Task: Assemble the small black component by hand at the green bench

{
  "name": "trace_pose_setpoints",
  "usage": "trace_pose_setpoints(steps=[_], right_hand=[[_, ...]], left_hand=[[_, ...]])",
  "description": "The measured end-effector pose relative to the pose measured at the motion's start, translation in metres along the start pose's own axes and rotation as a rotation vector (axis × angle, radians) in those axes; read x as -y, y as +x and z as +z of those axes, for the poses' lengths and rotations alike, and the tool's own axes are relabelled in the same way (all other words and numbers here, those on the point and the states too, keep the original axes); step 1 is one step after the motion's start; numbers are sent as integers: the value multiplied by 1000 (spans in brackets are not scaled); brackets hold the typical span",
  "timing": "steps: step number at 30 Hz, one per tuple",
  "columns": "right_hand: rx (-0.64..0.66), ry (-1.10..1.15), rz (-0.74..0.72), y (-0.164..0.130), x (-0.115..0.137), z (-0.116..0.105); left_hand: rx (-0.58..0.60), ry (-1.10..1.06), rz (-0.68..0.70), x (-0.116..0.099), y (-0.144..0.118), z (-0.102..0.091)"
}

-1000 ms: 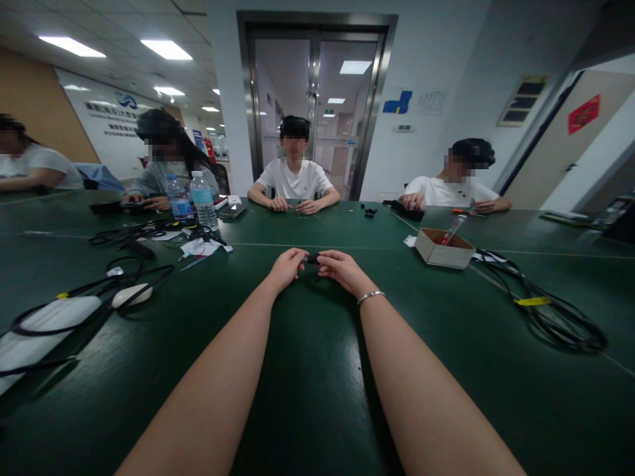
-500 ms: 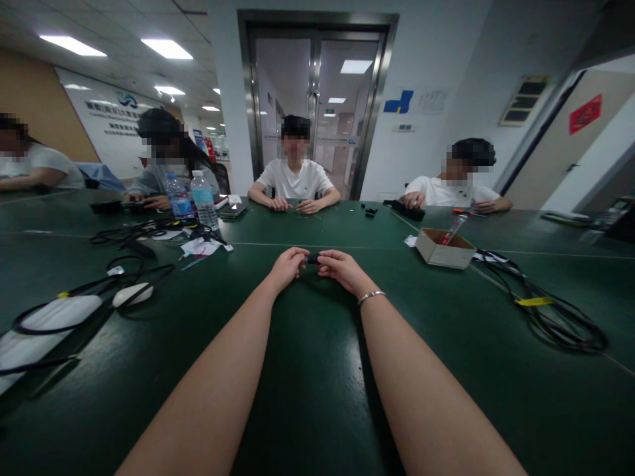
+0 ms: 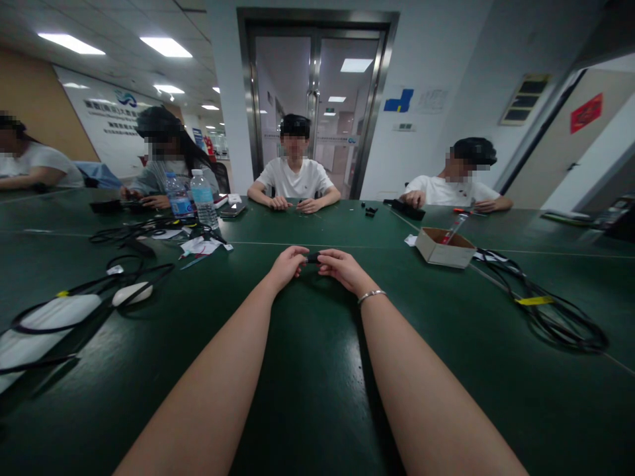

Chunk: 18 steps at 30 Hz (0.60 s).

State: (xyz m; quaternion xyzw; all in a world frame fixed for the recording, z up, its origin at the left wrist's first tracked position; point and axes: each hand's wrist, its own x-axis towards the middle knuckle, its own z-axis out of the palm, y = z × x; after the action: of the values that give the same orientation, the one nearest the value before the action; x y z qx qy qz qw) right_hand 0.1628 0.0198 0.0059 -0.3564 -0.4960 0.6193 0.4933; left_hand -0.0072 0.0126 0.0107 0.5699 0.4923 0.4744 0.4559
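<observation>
Left hand point(image 3: 286, 265): stretched far forward over the table, fingers curled, fingertips pinching the left end of a small black part
Right hand point(image 3: 341, 268): stretched forward beside the left, fingers bent, fingertips pinching the right end of the same part; silver bracelet point(image 3: 371, 295) on the wrist
Small black part point(image 3: 312, 258): held between both sets of fingertips, just above the green table point(image 3: 307, 370), near its middle seam; too small to tell its kind
Cardboard box point(image 3: 443, 246): open, to the right of the hands and well apart from them, a red-and-white pen-like stick leaning out of it
Black cable coil point(image 3: 550, 311): lying on the far right of the table, a yellow tag on it
Left side: looped black cables point(image 3: 94, 291), a white oval thing point(image 3: 131, 294) and a white flat sheet point(image 3: 44, 324) near the table edge
Water bottles point(image 3: 203, 198): two, upright, far left of the hands, with papers and cables at their foot
Other people: one in a white shirt point(image 3: 294, 180) sitting straight across, hands on the table; another on the right point(image 3: 449, 190) touching a black thing; two more on the left
Behind: glass double door point(image 3: 315, 99) in a steel frame
</observation>
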Motion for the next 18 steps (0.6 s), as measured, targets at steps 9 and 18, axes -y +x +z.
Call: trace_pose_setpoints(steps=[9, 18], right_hand=[[6, -59, 15, 0, 2, 1], [83, 47, -17, -8, 7, -1]], left_hand=[[-77, 45, 304, 7, 0, -4], [-87, 26, 314, 8, 3, -5]])
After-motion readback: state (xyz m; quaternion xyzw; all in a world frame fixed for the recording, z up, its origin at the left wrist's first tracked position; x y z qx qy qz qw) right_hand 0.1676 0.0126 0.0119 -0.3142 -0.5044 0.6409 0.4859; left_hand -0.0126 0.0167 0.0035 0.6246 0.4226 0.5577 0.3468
